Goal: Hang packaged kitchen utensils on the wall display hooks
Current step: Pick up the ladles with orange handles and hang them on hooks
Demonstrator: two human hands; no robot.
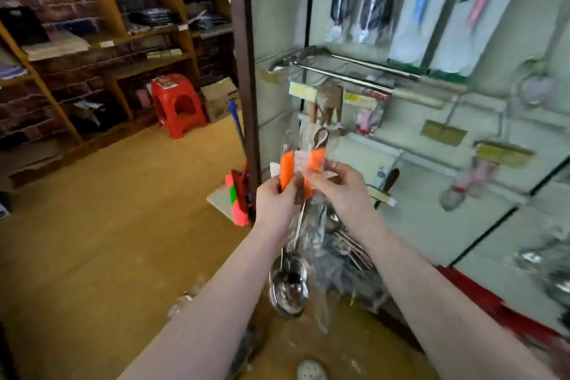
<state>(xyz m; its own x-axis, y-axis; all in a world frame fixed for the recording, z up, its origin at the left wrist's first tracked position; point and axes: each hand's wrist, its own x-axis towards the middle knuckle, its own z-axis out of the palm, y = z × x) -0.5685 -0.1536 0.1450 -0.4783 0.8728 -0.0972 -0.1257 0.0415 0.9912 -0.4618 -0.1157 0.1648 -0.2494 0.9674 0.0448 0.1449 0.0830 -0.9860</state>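
Both my hands are closed on the packaged ladles (290,281): my left hand (274,199) grips one orange handle (285,168) and my right hand (339,187) pinches the other. The bowls hang down, so the handle tops face the display wall (431,129) for hanging.

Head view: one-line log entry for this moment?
left hand: grips orange-handled ladle pack | right hand: pinches same pack | status: not yet hung
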